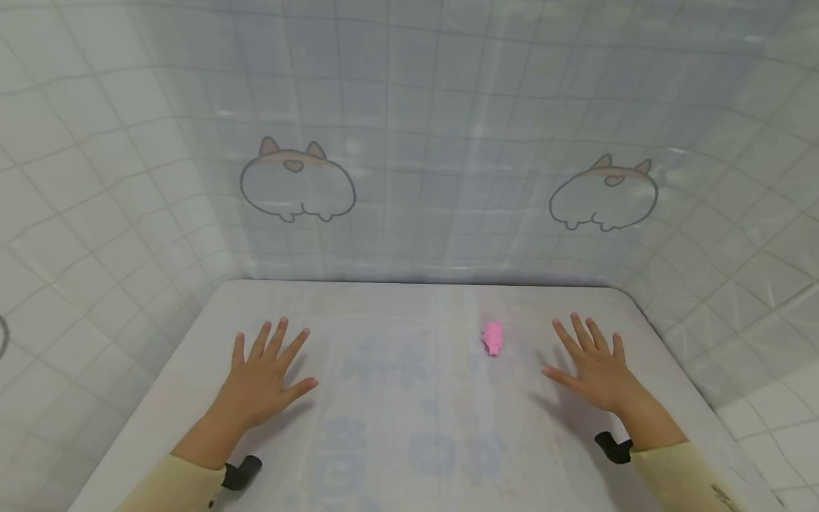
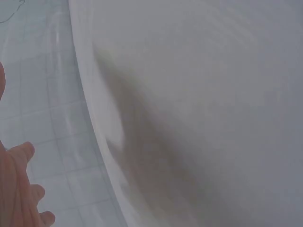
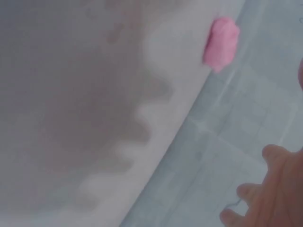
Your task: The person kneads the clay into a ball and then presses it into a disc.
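A small pink lump [image 1: 493,338], its kind unclear, lies on the white table [image 1: 397,398] toward the back, right of centre. It shows again as a pink shape [image 3: 222,43] near the table's edge in the right wrist view. My right hand [image 1: 598,373] is to the right of it, palm down with fingers straight and spread, apart from it. On the left side my left hand [image 1: 259,387] hovers over the table, fingers likewise spread, holding nothing. Both hands cast shadows on the surface. In the left wrist view only part of the left hand [image 2: 19,189] shows.
Light grid-patterned sheeting [image 1: 429,92] rises behind the table and along both sides. Two printed animal outlines decorate the back sheet. Faint blue lettering [image 1: 435,455] marks the tabletop. A black wrist piece [image 1: 243,473] juts from the left sleeve, another [image 1: 614,447] from the right.
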`<state>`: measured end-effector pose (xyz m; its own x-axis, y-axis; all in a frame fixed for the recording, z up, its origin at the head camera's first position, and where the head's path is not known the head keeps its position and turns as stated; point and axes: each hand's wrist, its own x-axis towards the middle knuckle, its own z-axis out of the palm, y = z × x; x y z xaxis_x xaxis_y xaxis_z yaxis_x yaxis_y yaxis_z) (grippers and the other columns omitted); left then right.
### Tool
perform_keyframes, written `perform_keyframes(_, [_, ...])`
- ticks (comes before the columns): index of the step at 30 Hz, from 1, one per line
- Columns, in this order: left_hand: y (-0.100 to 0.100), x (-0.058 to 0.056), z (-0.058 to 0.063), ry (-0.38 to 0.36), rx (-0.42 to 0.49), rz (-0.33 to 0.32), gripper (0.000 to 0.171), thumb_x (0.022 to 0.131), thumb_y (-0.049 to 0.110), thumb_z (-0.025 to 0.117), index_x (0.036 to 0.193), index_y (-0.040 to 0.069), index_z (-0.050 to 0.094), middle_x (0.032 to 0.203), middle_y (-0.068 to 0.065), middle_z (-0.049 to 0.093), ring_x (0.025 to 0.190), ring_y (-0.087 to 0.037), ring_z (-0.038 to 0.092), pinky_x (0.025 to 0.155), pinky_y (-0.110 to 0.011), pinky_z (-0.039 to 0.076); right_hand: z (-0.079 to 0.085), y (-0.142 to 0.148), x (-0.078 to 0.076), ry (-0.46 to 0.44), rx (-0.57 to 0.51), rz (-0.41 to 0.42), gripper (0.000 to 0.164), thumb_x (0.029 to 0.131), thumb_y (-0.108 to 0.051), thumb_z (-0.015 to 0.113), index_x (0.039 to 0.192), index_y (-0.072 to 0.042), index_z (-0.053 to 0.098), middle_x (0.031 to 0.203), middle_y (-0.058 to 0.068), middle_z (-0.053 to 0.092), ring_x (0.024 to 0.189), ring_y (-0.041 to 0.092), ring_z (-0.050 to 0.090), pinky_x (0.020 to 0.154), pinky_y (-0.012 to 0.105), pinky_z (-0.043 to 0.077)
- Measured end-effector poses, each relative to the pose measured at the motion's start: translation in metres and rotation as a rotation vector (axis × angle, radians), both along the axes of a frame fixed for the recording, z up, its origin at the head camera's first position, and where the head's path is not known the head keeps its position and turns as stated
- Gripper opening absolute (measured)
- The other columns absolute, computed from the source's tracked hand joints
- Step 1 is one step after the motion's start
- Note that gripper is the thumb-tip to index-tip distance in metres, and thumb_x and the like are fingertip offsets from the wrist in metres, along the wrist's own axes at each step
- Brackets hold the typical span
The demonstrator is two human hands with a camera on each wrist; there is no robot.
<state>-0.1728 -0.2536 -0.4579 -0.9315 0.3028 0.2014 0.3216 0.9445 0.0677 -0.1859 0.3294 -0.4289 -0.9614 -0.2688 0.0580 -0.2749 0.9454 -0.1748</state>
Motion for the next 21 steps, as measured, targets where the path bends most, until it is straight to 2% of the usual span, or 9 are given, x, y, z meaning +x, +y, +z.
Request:
perform_keyframes(11, [0.018, -0.014, -0.001, -0.005, 0.028, -0.022, 0.087, 0.092, 0.073, 0.047, 0.160, 0.023, 0.025, 0.165, -0.021, 0.014, 0.150, -0.046, 0.010, 0.111, -0.071, -0.004, 0.000, -0.019, -0.012, -0.024, -0.019, 0.020, 0.091, 0.095, -0.067, 0.051, 0.162, -0.021, 0.011, 0.166, 0.020, 0.002, 0.149, 0.049, 0.001, 0.107, 0.075, -0.006])
perform_keyframes(17, [0.029, -0.020, -0.005, -0.011, 0.058, -0.040, 0.087, 0.091, 0.074, 0.049, 0.158, 0.022, 0.031, 0.164, -0.022, 0.017, 0.148, -0.047, 0.013, 0.111, -0.072, -0.002, -0.003, -0.032, -0.019, -0.029, -0.016, 0.032, 0.091, 0.094, -0.068, 0.051, 0.162, -0.021, 0.013, 0.166, 0.021, 0.006, 0.149, 0.048, 0.004, 0.108, 0.075, -0.002])
perform_keyframes(21, [0.036, -0.022, -0.008, 0.014, 0.092, -0.063, 0.085, 0.091, 0.071, 0.052, 0.157, 0.020, 0.034, 0.163, -0.022, 0.020, 0.147, -0.048, 0.017, 0.111, -0.072, 0.000, -0.006, -0.040, -0.021, -0.012, -0.033, 0.047, 0.090, 0.093, -0.065, 0.055, 0.161, -0.017, 0.021, 0.165, 0.023, 0.012, 0.147, 0.050, 0.011, 0.108, 0.075, 0.003])
